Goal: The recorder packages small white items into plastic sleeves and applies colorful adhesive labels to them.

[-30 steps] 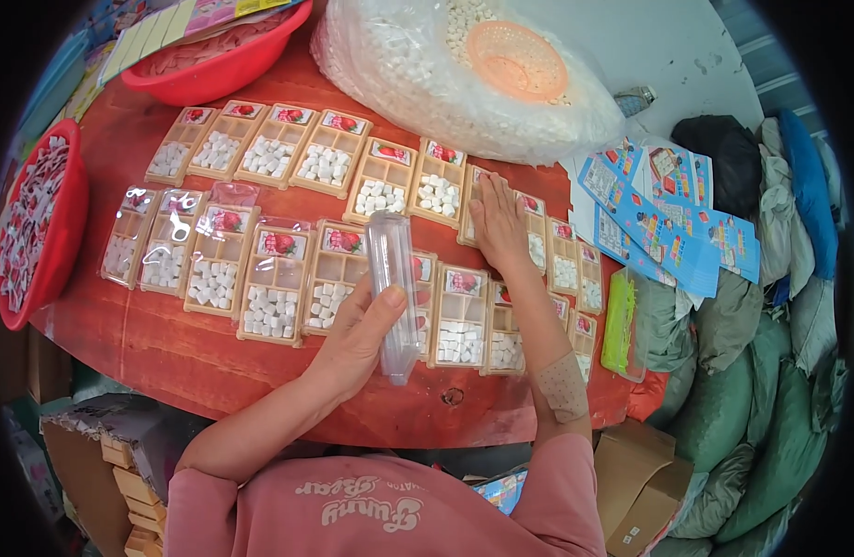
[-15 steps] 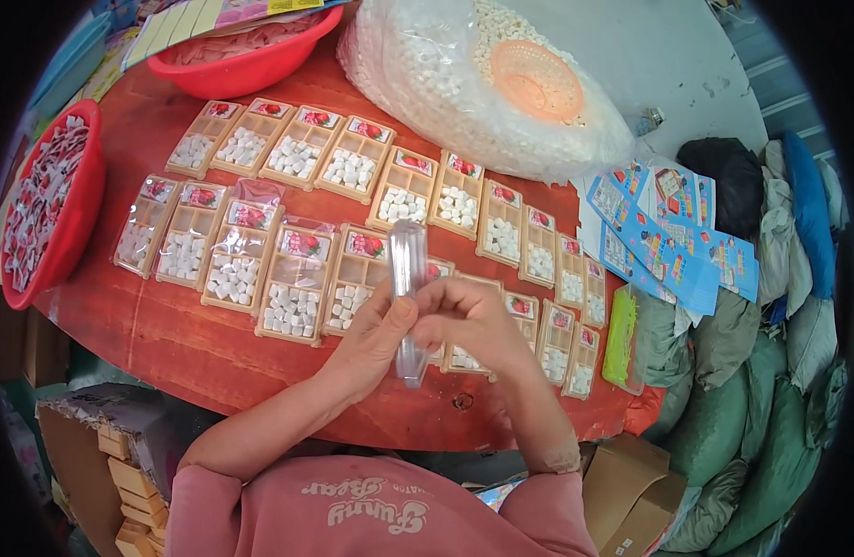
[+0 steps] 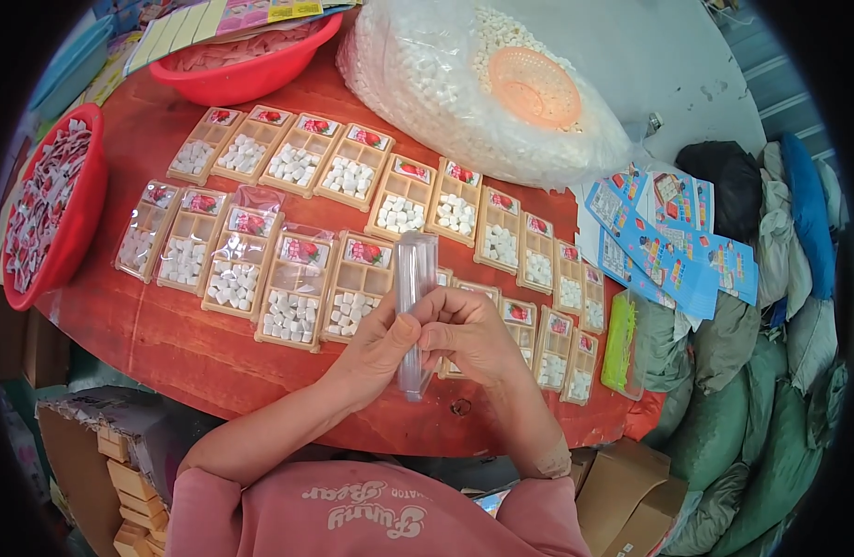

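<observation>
While the left hand grips a stack of clear covers, the right hand works at its edge

The stack stands nearly upright above the red tabletop, clasped between the left hand's thumb and fingers. The right hand is curled, its thumb and fingertips touching the stack's right side — whether it pinches a single cover I cannot tell. Around and beyond the hands, beige trays lie in two rows, holding white cubes and strawberry cards; the right hand hides part of the front row. Farther back slumps a clear bag of white pieces, an orange basket on it. A red basin full of small packets is at the left — blue printed sheets fan out at the right.
</observation>
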{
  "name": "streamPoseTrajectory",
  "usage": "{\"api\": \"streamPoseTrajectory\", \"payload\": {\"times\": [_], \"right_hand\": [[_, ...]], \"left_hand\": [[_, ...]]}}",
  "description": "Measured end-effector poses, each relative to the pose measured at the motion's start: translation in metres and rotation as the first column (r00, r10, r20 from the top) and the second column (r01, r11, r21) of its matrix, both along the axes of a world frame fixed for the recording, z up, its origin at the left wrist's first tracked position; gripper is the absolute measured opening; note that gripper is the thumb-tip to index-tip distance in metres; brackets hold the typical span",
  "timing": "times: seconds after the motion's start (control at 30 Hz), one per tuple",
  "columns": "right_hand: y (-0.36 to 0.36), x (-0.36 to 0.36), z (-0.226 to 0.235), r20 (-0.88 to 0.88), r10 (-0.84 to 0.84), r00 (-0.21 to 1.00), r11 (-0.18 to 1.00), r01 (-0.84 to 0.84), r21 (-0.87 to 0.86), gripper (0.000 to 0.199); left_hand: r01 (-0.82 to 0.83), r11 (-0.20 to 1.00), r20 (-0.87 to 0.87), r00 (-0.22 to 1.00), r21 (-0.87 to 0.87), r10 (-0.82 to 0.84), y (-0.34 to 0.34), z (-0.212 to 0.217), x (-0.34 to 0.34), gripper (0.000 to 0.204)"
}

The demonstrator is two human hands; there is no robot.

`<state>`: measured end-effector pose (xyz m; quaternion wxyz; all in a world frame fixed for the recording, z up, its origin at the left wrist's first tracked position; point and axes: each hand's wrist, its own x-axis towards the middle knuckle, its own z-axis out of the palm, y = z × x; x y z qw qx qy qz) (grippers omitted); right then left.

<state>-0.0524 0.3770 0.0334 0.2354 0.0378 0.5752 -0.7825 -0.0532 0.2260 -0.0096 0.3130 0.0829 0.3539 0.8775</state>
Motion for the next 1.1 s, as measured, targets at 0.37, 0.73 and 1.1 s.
{"api": "streamPoseTrajectory", "payload": {"times": [0.37, 0.73, 1.1], "right_hand": [[0.000, 0.001, -0.010, 0.108, -0.027, 0.994, 0.971, 0.052, -0.231, 0.014], [-0.002, -0.004, -0.011, 0.095, 0.032, 0.995, 0.978, -0.012, -0.206, 0.011], [0.035, -0.061, -0.036, -0.575, 0.048, 0.817, 0.436, 0.500, 0.748, 0.015]], "left_hand": [[-0.003, 1.000, -0.098, 0.995, -0.010, 0.002, 0.001, -0.005, -0.002, 0.083], [0.003, 1.000, -0.122, 0.993, 0.014, -0.001, -0.003, -0.007, -0.002, 0.088], [-0.182, 0.978, -0.055, 0.983, -0.102, 0.177, -0.009, 0.003, -0.009, 0.069]]}}
